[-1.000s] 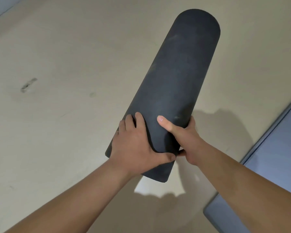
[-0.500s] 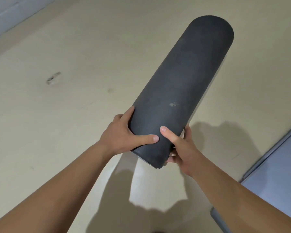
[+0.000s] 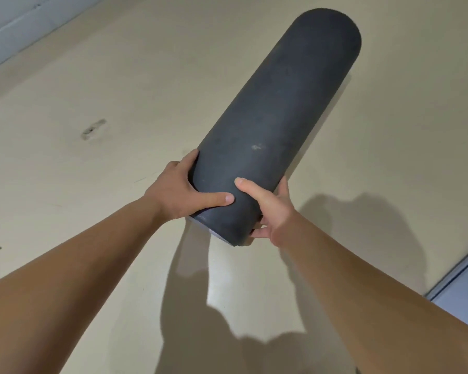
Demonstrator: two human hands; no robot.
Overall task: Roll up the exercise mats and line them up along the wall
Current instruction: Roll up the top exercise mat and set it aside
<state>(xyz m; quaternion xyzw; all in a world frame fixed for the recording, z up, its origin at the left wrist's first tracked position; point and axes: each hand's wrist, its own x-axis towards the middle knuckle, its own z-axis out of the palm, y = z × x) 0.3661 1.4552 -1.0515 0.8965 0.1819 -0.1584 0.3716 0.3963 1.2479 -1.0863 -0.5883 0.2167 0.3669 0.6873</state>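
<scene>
Head view shows you gripping the rolled black mat point(image 3: 276, 125) at its near end, held out in front of you over the beige floor point(image 3: 92, 211) and angled away up-right. Your left hand point(image 3: 179, 193) wraps its left side, thumb across the top; your right hand point(image 3: 270, 209) clamps the right side, fingers curled underneath

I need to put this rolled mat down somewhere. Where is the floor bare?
The floor lies bare left of the rolled mat, up to the wall base at top left, and right of it. The only clutter: a flat grey mat at the lower right edge. Left hand and right hand grip the roll.
</scene>
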